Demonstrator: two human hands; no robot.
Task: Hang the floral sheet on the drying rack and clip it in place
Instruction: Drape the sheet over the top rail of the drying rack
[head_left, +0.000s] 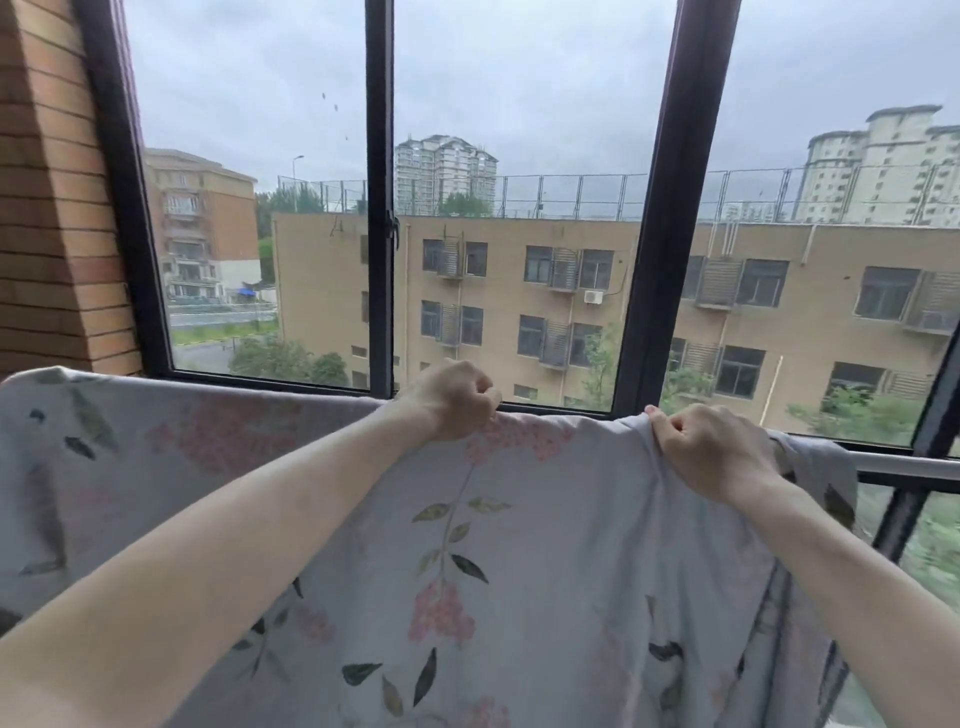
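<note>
Head view: left hand (452, 400) and right hand (711, 447), each grip closed on floral sheet (519, 571) top edge

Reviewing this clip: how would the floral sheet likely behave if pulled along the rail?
Probably floppy: the floral sheet drapes and puckers where the left hand and right hand pinch it. Likely light, and may slide along the smooth rail.

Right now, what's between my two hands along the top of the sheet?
In the head view, only sheet: its top edge, with pink flowers, runs between the left hand and right hand. No clip shows there.
</note>
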